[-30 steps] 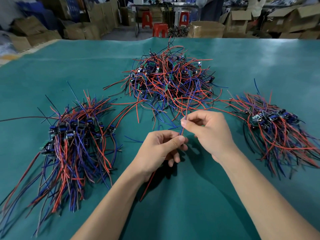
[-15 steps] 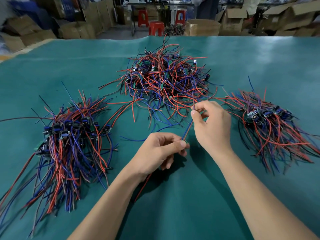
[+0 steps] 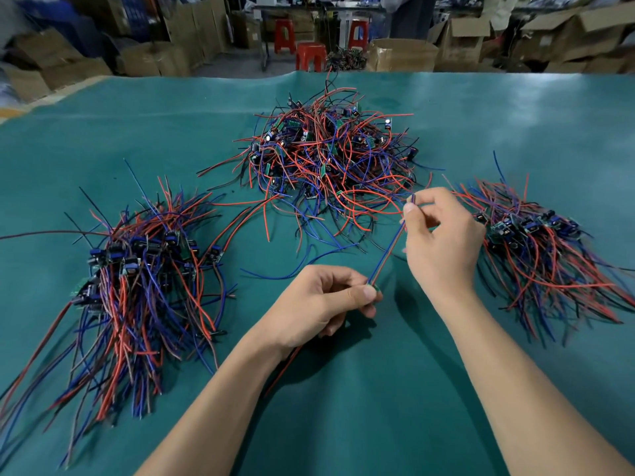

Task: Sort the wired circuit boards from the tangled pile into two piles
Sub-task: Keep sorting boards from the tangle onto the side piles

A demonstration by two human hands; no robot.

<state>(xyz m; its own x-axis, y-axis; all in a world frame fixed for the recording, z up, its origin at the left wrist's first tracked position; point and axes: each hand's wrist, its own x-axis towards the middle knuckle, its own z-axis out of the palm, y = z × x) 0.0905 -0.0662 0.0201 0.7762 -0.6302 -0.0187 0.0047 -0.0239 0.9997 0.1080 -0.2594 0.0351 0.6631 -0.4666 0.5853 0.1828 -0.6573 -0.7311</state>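
Bare mat (image 3: 343,407) lies open between left pile (image 3: 137,286) and right pile (image 3: 543,255).

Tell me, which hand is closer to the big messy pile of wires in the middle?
Right. The right hand is up at the near edge of the tangled pile; the left hand sits lower, nearer the person, pinching the wires' other end.

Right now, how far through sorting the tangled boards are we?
Roughly partway. Done: a large sorted pile on the left and a smaller one on the right. In hand: the left hand pinches one board while the right hand draws its blue and red wires straight. Left: the tangled pile remains sizeable.
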